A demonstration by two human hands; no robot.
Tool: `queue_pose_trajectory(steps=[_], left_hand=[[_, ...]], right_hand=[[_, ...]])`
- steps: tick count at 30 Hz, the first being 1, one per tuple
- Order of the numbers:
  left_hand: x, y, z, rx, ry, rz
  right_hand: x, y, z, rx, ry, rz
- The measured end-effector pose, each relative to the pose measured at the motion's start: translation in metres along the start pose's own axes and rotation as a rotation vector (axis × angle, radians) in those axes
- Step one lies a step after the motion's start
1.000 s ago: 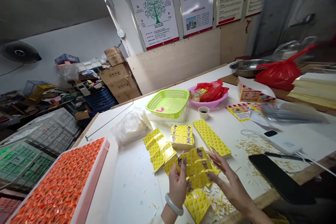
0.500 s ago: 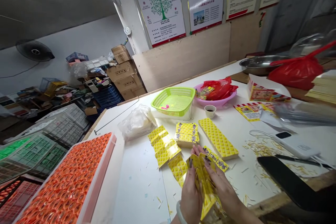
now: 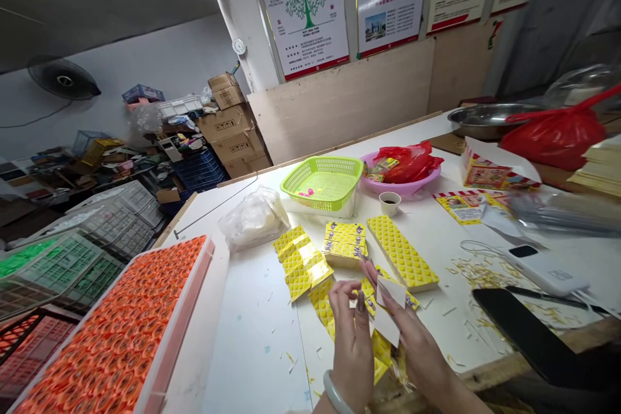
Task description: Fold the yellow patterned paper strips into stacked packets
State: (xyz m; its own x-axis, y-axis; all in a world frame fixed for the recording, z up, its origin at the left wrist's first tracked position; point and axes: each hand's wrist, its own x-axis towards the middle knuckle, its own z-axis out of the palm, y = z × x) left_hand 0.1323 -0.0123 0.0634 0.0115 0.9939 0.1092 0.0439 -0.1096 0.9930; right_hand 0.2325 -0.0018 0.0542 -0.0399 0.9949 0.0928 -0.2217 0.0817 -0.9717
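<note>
White-backed card (image 3: pixel 387 325): held, raised off table, tilted, in front of and slightly right of the short stack (image 3: pixel 345 240); two plain white faces visible, unclear if one folded piece or two. Short stack: yellow top, purple figures, several bands, thick pale sides, lying flat. Long block (image 3: pixel 402 253): yellow diamond pattern, flat, slanted, just right of short stack. Overlapping yellow cards (image 3: pixel 301 261): fanned, glossy, flat, just left of short stack. More yellow pieces (image 3: pixel 322 305): in front of short stack, partly hidden. Purple-printed strip (image 3: pixel 411 301): front-right of short stack, mostly covered.
</note>
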Motion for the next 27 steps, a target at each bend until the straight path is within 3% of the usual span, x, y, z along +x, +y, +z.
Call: queue_pose_trajectory(steps=[3,7,14,15,16,19,21,27], left_hand=[[-0.002,-0.004,0.002,0.079,-0.071,-0.002],[-0.006,-0.018,0.004,-0.133,-0.151,-0.118],[-0.005,-0.041,-0.018,-0.356,-0.548,-0.298],[-0.007,-0.044,-0.018,-0.366,-0.56,-0.318],[-0.01,-0.046,-0.015,-0.322,-0.515,-0.307],[-0.02,-0.054,-0.004,-0.005,-0.138,-0.145],[-0.023,-0.061,0.0,0.146,0.046,-0.063],[-0.018,-0.077,-0.004,0.29,0.205,-0.036]], right_hand=[[-0.003,0.004,0.002,0.062,-0.053,0.096],[-0.009,0.018,0.001,0.178,0.007,0.218],[-0.023,0.032,-0.02,0.273,-0.008,0.473],[-0.024,0.032,-0.019,0.279,-0.008,0.497],[-0.025,0.033,-0.017,0.275,-0.013,0.508],[-0.026,0.038,-0.005,0.147,-0.048,0.459],[-0.028,0.045,0.004,-0.051,-0.027,0.377],[-0.045,0.073,0.013,-0.699,0.152,0.108]])
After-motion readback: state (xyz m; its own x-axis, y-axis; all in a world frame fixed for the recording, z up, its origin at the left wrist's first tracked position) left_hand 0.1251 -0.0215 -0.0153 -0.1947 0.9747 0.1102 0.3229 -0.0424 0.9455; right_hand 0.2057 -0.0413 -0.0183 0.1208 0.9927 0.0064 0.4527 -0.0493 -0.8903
